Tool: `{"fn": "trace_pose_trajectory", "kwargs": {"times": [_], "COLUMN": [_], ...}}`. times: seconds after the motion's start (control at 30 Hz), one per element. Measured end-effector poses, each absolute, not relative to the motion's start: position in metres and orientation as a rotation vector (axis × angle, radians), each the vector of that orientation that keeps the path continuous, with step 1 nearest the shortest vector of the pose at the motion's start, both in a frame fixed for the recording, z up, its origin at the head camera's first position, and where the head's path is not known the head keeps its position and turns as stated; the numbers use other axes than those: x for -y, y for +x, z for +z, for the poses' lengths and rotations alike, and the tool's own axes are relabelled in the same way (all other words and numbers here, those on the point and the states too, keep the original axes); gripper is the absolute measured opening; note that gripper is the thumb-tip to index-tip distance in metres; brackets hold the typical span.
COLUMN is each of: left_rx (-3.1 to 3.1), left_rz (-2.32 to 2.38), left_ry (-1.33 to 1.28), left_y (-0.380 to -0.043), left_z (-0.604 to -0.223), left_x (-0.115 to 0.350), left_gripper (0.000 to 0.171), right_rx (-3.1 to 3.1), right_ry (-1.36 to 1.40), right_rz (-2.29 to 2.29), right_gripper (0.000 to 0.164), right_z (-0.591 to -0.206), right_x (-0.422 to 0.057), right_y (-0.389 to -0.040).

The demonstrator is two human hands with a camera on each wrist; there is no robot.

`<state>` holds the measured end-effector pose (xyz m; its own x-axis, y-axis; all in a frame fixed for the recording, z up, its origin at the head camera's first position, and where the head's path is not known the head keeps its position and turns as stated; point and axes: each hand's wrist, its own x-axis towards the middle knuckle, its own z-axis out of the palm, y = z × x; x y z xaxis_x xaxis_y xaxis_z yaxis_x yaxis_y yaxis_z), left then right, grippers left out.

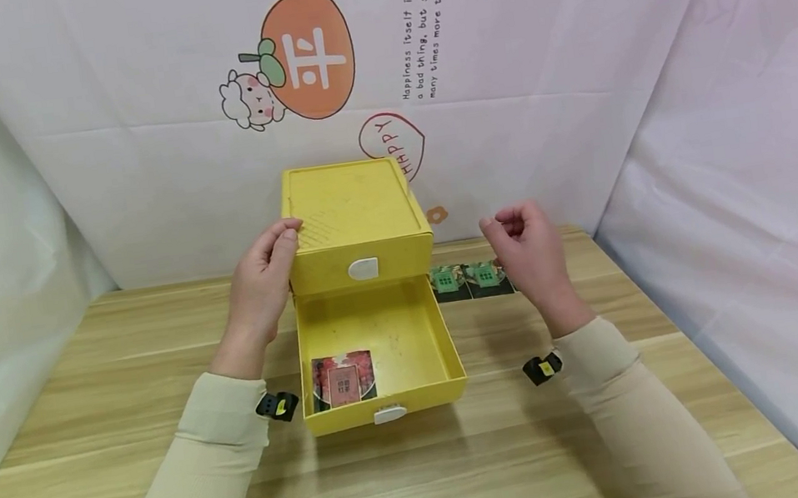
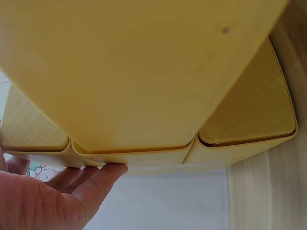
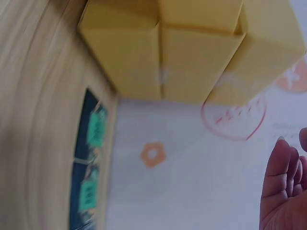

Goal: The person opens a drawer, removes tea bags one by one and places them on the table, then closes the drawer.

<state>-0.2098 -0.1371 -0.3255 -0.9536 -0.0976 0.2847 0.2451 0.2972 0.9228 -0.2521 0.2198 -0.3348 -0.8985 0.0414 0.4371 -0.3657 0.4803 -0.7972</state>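
Note:
A small yellow drawer cabinet with three drawers stands on the table, its middle drawer pulled far out. One red-and-black square tea sachet lies flat in that drawer's front left corner. My left hand rests against the cabinet's left side, fingertips at the top edge; in the left wrist view its fingers lie straight along the side wall. My right hand is raised to the right of the cabinet, fingers loosely bent, holding nothing. Green-and-black sachets lie in a row below and behind it.
The wood-grain table reaches to a white printed cloth behind the cabinet. White cloth also hangs on both sides. White pull tabs stick out from the drawer fronts.

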Motion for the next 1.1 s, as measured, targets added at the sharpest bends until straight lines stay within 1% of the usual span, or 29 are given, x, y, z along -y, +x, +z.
{"fn": "trace_pose_trajectory", "kwargs": {"times": [0.3, 0.47, 0.6, 0.93, 1.1], "left_rx": [2.285, 2.274, 2.278, 2.273, 2.276], "left_rz": [-1.693, -1.696, -1.696, -1.712, -1.703], "left_ry": [-0.134, -0.132, -0.143, -0.133, -0.122], "left_y": [-0.212, -0.212, -0.211, -0.21, -0.211], "left_z": [-0.326, -0.326, -0.326, -0.326, -0.326], "left_x": [0.137, 0.138, 0.137, 0.137, 0.137], "left_gripper": [0.055, 0.053, 0.054, 0.053, 0.052], "right_rx": [2.311, 2.302, 2.328, 2.632, 2.808], "right_ry": [0.476, 0.637, 0.767, 0.943, 1.005], "right_rz": [1.294, 1.236, 1.168, 0.941, 0.778], "right_gripper": [0.033, 0.022, 0.017, 0.017, 0.028], "right_z": [-0.319, -0.317, -0.317, -0.32, -0.319], "right_x": [-0.19, -0.173, -0.159, -0.123, -0.108], "right_y": [-0.223, -0.211, -0.201, -0.186, -0.184]}}
